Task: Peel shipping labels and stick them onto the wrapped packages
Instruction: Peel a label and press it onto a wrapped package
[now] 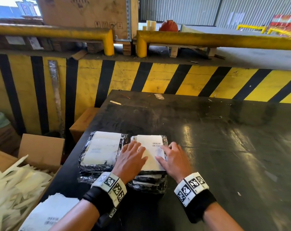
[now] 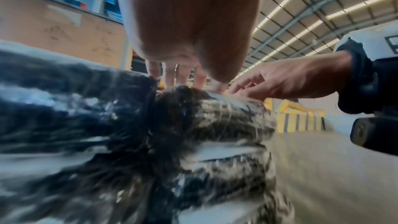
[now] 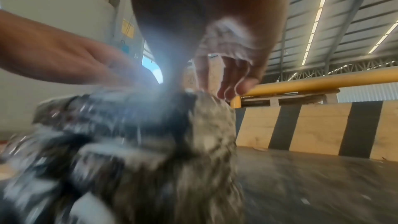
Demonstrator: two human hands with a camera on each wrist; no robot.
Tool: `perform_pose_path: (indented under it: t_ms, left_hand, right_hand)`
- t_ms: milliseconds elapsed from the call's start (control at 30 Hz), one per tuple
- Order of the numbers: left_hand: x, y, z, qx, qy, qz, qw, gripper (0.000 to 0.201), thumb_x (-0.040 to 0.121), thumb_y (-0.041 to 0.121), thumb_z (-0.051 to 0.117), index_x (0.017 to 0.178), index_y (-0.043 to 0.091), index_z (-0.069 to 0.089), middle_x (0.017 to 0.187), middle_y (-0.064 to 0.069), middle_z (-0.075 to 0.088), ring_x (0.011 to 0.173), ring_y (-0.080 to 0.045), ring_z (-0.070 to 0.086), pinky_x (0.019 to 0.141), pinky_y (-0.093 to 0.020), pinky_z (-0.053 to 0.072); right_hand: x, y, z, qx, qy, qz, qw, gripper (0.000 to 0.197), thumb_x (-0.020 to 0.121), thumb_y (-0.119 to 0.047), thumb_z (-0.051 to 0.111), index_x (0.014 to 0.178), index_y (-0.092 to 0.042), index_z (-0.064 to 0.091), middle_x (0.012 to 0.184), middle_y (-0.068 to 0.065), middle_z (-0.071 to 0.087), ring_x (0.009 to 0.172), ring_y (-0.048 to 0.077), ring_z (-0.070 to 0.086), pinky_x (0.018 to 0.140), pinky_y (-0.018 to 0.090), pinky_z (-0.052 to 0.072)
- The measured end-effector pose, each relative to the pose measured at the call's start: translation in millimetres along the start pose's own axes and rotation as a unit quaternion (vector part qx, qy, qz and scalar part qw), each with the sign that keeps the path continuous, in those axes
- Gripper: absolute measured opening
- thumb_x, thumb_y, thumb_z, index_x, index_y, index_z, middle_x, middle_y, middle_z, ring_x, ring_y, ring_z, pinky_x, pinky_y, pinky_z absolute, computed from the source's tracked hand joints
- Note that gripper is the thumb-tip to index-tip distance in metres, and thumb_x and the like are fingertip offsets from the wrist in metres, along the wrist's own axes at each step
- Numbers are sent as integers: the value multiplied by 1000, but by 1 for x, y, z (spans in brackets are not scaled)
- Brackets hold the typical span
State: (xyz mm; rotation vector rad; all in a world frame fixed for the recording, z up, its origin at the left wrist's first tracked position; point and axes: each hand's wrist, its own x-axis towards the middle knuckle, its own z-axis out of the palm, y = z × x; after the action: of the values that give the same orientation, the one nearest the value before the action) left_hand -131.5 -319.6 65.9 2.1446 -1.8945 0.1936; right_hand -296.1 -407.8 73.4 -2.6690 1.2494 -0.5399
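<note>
Both hands [image 1: 151,159] flat, fingers straight, pressing label [image 1: 150,153], cardboard box [image 1: 41,147] holding white peeled backings [image 1: 16,184]

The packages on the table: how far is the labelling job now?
Done: the left package already carries a white label. In hand: both the left hand and the right hand press flat on the label on the right package, smoothing it. Left: more packages lie underneath in both stacks; whether they are labelled cannot be seen.

Black wristbands [image 1: 98,201], checkered marker cuffs [image 1: 110,185].
</note>
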Motion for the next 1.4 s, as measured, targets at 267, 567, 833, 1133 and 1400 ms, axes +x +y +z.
perform_pose_path:
  t_ms: [267,567,833,1133,1400]
  left_hand:
    - [-25,-3,11,91,-64,5,994,69,96,60,18,135,13,50,142,-11,46,134,-27,40,111,-43,6]
    - [-29,-6,19,70,-52,1,996,68,95,61,21,137,14,47,144,-11,44,133,-26,41,106,-41,20]
    - [-30,-7,20,71,-39,5,997,66,95,61,24,138,15,45,146,-10,42,135,-25,39,109,-40,14]
    - [-40,-20,15,77,4,19,997,62,93,61,28,133,20,53,144,-2,46,140,-22,26,112,-49,13]
    - [-48,-20,18,39,-34,-25,998,62,95,60,19,137,23,45,146,1,43,139,-20,32,108,-39,17]
  right_hand:
    - [-28,24,19,-75,-80,-105,988,57,97,-52,13,130,-25,51,142,-4,49,134,17,31,103,34,19]
    - [29,13,11,-6,-190,-57,980,104,63,-78,-16,149,-28,14,159,-10,2,146,12,-6,116,44,-5]
    - [54,9,14,-34,-223,-13,974,63,97,-53,18,150,-22,7,159,-7,-1,146,13,-6,117,44,-4]
    - [-4,2,-11,-64,-257,-175,948,105,61,-72,-26,150,-23,1,148,-12,-18,135,14,-26,114,43,-10]
    - [58,-5,-2,-124,-275,-91,949,60,98,-47,13,150,-19,1,159,-4,-3,146,16,-5,118,47,-2]
